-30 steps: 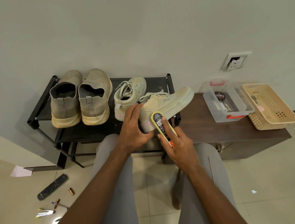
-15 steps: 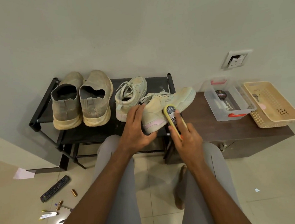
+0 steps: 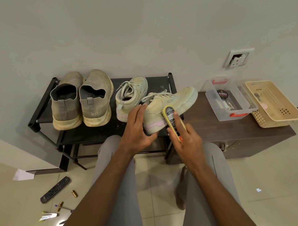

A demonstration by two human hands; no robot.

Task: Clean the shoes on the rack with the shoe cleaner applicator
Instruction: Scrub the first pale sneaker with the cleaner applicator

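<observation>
A pale laced sneaker (image 3: 172, 101) with a pink heel stripe lies slanted over the right end of the black shoe rack (image 3: 41, 111), toe toward the right. My left hand (image 3: 138, 128) grips its heel, fingers spread over the collar. My right hand (image 3: 184, 136) holds the yellow shoe cleaner applicator (image 3: 172, 119), its far end pressed against the sneaker's side near the sole. The matching sneaker (image 3: 130, 96) and a grey slip-on pair (image 3: 82, 100) stand on the rack to the left.
A dark wooden bench (image 3: 236, 132) right of the rack carries a clear plastic box (image 3: 230, 102) with a polish tin and a beige basket (image 3: 273, 102). A remote (image 3: 55, 189), batteries and pens lie on the tiled floor at left. My knees sit below the rack.
My right hand slid the applicator to the right along the sneaker's side, from near the heel toward the middle. My left hand kept its hold on the heel.
</observation>
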